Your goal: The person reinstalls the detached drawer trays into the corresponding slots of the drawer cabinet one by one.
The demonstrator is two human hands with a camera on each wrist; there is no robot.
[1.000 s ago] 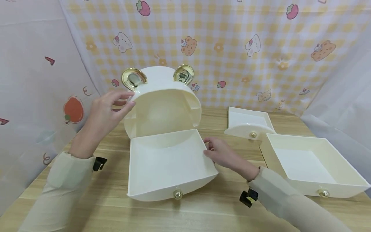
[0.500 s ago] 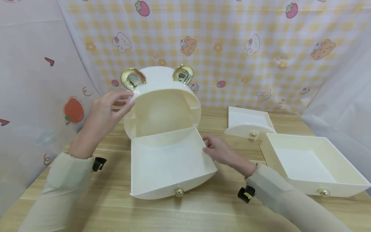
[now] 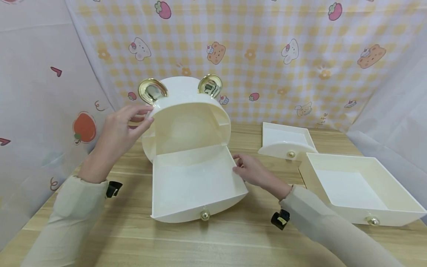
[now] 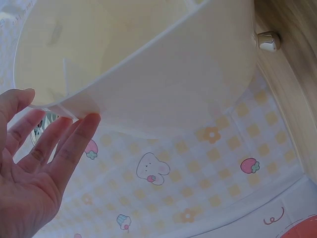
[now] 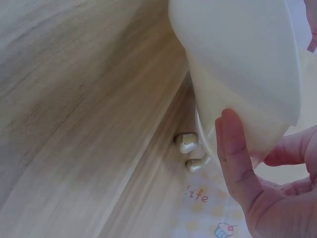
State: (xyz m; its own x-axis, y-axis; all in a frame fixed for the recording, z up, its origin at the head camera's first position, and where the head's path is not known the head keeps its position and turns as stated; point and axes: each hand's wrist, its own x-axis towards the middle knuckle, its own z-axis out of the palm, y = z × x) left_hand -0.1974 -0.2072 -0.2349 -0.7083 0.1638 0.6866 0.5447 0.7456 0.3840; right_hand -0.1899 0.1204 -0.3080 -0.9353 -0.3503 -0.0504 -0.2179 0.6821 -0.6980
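Observation:
A cream bear-shaped storage case (image 3: 181,87) with two gold ears stands on the table, its rounded front opening facing me. My left hand (image 3: 120,128) pinches the case's upper left rim below an ear; in the left wrist view the thumb is at the rim and the fingers (image 4: 74,144) touch the outer wall. A wide cream drawer (image 3: 176,216) with a gold knob (image 3: 205,215) slants downward from the opening, its back end at the lower edge. My right hand (image 3: 255,172) grips the drawer's right side wall; in the right wrist view the fingers (image 5: 235,148) lie along the outside.
To the right lies a deep cream drawer (image 3: 350,213) with a gold knob. Behind it sits a smaller drawer (image 3: 283,150) with a curved front. A checked curtain (image 3: 253,74) hangs behind the wooden table (image 3: 233,241). Gold feet (image 5: 187,143) show under the case.
The right hand has moved the drawer slightly back and inward, so its front edge is farther from me and its back edge nearer the case's interior. The left hand stays on the rim.

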